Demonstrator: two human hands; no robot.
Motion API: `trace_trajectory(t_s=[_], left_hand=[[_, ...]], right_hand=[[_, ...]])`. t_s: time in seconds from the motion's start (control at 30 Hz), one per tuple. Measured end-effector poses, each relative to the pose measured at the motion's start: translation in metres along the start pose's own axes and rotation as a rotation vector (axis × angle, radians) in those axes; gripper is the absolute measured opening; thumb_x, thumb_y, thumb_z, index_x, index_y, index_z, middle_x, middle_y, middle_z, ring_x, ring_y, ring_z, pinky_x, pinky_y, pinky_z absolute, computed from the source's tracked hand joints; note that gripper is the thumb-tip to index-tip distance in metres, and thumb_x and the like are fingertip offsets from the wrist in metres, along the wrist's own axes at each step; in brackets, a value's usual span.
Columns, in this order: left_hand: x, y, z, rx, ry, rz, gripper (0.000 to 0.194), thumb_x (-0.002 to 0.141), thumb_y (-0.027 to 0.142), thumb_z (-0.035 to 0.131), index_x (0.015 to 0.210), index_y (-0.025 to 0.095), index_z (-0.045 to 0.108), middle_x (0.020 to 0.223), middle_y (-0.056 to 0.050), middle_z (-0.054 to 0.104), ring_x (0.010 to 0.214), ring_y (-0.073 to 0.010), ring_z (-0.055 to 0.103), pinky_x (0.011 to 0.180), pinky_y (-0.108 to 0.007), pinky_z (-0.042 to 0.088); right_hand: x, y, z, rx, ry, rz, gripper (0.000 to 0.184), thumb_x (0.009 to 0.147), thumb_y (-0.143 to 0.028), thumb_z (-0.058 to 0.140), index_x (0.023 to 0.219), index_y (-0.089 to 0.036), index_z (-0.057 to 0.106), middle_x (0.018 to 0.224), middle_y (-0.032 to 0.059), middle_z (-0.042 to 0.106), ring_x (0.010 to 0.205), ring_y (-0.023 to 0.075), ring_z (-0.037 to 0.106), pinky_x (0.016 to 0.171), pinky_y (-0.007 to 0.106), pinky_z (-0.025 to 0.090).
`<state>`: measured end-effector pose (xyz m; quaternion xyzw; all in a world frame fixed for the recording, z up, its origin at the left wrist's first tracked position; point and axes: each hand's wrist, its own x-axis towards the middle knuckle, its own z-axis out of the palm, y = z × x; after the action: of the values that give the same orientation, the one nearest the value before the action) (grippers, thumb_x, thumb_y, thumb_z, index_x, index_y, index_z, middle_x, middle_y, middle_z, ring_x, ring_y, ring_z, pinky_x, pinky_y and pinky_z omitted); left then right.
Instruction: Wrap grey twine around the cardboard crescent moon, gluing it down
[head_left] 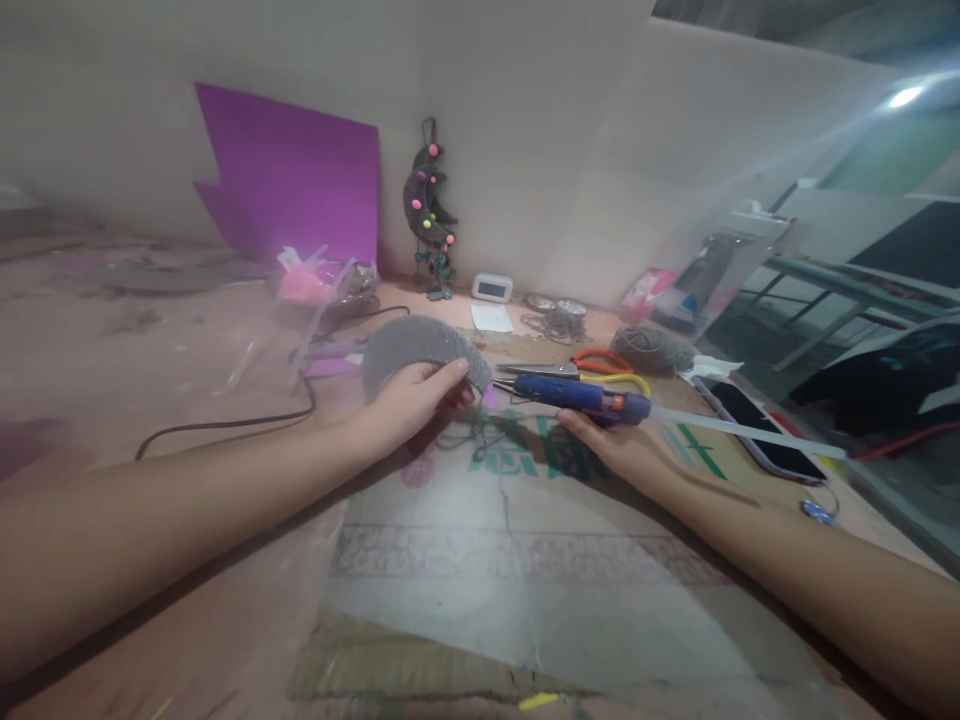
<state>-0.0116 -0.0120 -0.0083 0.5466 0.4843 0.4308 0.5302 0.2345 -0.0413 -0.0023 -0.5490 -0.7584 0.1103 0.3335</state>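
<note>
My left hand (pixel 420 395) grips a crescent wrapped in grey yarn (pixel 405 345), thumb on top near its pointed right end. A bit of pink or purple shows at that tip. My right hand (pixel 592 430) is closed around a blue hot glue gun (pixel 562 393), partly hidden beneath it. The gun's nozzle points left, close to the crescent's tip; whether they touch I cannot tell. A long translucent glue stick (pixel 750 432) sticks out of the gun's back end. Loose grey yarn (pixel 484 440) hangs below the tip.
Printed cardboard (pixel 480 560) lies under my hands. Beyond the gun are scissors (pixel 600 360) and a ball of grey yarn (pixel 652 350). A phone (pixel 765 430) lies at right. A decorated moon hanging (pixel 431 210), purple sheet (pixel 300 180) and small digital clock (pixel 492 288) stand at the back.
</note>
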Motion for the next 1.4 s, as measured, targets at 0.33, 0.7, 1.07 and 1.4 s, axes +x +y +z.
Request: trace_trajectory(t_s=[0.33,0.7,1.07,1.4], left_hand=[[0.000,0.000,-0.002,0.076,-0.016,0.017,0.043,0.082,0.053,0.055,0.067,0.014,0.066,0.063,-0.005,0.067,0.052,-0.0122,0.052,0.051,-0.025,0.034],[0.003,-0.009,-0.002,0.002,-0.081,0.033,0.040,0.082,0.049,0.058,0.066,0.013,0.065,0.065,-0.005,0.067,0.056,-0.0119,0.054,0.051,-0.023,0.038],[-0.001,-0.007,0.000,0.025,-0.177,0.054,0.038,0.081,0.049,0.060,0.061,0.016,0.064,0.060,-0.002,0.062,0.055,-0.0121,0.052,0.055,-0.025,0.042],[-0.003,-0.005,0.000,-0.002,-0.193,0.032,0.038,0.082,0.050,0.054,0.059,0.020,0.059,0.059,0.000,0.059,0.057,-0.0140,0.053,0.056,-0.025,0.040]], right_hand=[[0.003,-0.010,0.002,0.141,0.048,0.071,0.023,0.074,-0.047,0.067,0.078,-0.025,0.065,0.079,0.0042,0.074,0.078,0.0273,0.071,0.073,0.036,0.060],[0.009,0.007,-0.001,0.005,-0.037,0.194,0.052,0.089,-0.061,0.042,0.071,-0.020,0.069,0.066,0.0018,0.063,0.065,0.0183,0.060,0.065,0.029,0.048],[0.009,0.009,0.002,0.189,0.006,0.120,0.043,0.090,-0.055,0.046,0.086,-0.020,0.072,0.077,0.0033,0.064,0.078,0.0205,0.062,0.076,0.032,0.048],[0.008,0.013,0.009,0.348,0.041,0.086,0.032,0.085,-0.050,0.057,0.099,-0.022,0.066,0.100,0.0058,0.072,0.098,0.0241,0.066,0.093,0.036,0.050]])
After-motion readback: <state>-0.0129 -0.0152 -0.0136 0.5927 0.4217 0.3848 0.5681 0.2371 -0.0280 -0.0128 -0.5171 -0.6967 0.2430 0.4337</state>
